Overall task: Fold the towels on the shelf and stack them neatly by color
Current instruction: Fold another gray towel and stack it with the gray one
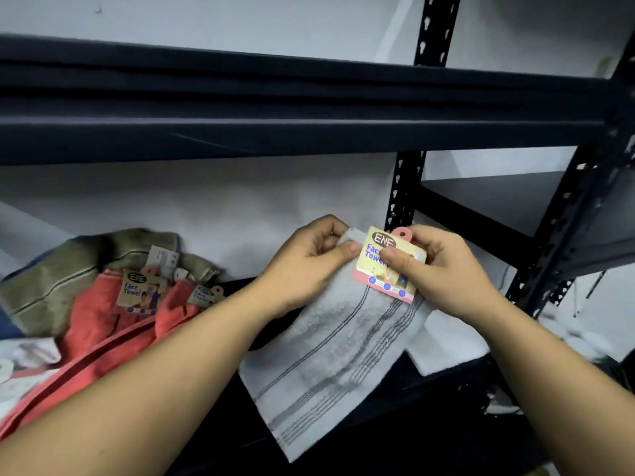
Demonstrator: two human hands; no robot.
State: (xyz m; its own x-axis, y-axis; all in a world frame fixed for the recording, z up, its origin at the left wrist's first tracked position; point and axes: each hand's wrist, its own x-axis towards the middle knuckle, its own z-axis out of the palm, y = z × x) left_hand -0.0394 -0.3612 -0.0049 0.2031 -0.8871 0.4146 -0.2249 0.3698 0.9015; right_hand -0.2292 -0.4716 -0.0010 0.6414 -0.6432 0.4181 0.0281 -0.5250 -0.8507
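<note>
Now my left hand [309, 259] pinches the top corner of the white striped towel [330, 359], and my right hand [443, 266] grips its card label [388, 266]. It hangs over the dark shelf [446, 386] edge. Left of it, a coral towel [103, 324] and an olive towel [62, 269] lie heaped together.

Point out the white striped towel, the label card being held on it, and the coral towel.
white striped towel [330, 365]: head view, on its striped middle.
label card [374, 250]: head view, on the printed front by the words.
coral towel [92, 334]: head view, on the bare fabric below its tag.
</note>
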